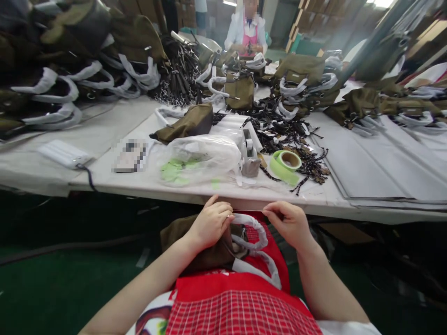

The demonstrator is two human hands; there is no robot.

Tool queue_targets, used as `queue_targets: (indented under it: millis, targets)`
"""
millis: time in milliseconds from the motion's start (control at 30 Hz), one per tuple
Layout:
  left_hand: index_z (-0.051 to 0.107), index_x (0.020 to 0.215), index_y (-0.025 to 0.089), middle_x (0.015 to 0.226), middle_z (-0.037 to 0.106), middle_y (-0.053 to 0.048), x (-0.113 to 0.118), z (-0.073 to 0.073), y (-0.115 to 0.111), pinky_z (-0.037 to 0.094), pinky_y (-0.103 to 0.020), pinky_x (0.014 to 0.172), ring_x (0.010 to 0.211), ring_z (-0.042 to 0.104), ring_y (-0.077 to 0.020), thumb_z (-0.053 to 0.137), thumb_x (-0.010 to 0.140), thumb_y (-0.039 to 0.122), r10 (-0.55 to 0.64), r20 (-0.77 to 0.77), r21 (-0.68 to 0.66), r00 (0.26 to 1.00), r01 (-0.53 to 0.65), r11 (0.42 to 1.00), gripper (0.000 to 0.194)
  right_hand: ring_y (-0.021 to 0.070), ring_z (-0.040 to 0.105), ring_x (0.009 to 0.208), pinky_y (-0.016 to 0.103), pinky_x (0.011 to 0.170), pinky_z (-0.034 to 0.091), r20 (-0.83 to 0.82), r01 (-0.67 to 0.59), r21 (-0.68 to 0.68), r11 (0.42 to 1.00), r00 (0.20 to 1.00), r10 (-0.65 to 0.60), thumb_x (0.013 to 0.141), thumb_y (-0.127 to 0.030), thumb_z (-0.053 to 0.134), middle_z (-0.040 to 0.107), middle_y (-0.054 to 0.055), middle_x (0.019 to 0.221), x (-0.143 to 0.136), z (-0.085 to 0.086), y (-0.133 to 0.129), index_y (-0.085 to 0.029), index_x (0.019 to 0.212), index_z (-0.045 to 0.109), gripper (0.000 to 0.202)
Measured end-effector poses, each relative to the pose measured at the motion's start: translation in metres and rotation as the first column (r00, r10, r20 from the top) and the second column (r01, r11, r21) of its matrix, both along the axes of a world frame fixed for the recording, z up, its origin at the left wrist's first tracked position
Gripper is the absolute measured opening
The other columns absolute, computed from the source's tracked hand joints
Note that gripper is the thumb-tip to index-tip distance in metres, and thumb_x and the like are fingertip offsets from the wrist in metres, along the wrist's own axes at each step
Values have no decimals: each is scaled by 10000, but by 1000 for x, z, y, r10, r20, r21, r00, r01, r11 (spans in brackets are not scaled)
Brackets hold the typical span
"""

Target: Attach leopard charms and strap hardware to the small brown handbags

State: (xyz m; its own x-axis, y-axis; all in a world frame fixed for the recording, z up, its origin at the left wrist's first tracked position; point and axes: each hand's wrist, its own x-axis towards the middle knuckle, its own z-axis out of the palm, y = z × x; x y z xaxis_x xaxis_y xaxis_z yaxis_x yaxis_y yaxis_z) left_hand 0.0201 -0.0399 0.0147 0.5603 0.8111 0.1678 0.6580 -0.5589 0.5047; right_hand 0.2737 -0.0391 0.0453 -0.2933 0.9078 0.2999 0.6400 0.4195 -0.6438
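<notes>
On my lap, over the red apron (240, 311), lies an olive bag (206, 258) with handles (260, 232) wrapped in white. My left hand (212, 222) rests on the bag's upper part, at the base of one handle, fingers curled with the index finger stretched forward. Right of the handles, my right hand (288, 223) is raised near the table edge, thumb and index finger pinched together; anything between them is too small to make out. Just beyond the edge are a clear plastic bag (202, 156) with green pieces and a roll of green tape (288, 163).
Black cords (300, 153) are heaped behind the tape. Another olive bag (190, 122) lies behind the plastic bag. Bags with wrapped handles are piled at left and right. Flat sheets (380, 158) cover the right side. A person (246, 35) is across the table (115, 184).
</notes>
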Motion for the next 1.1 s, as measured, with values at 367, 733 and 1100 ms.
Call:
queue_targets:
  millis: [367,733,1100]
  targets:
    - [665,852,168,830,693,-31,1,-9,-6,434,-410,1061,845,653,-160,354,1025,263,1,-6,104,1000,-1,995,368,192,668,971,281,841,503,389,-259,12,966,891,234,953,-155,496,711,92,1104,-62,6,-2,-184,1164,672,276]
    - [749,745,181,857,726,-58,-29,-7,-9,512,-287,824,831,670,-164,356,1005,488,288,455,-439,843,-69,896,562,137,532,587,279,639,373,187,-79,31,996,980,72,862,-247,613,632,5,597,-74,21,-24,-193,661,680,218]
    - [748,734,170,849,722,-68,-26,-14,-5,500,-293,840,839,666,-176,363,989,544,323,495,-496,806,-43,867,594,115,567,550,244,580,350,134,-33,-244,969,989,67,852,-294,611,673,-7,601,-92,3,-19,-207,688,729,220]
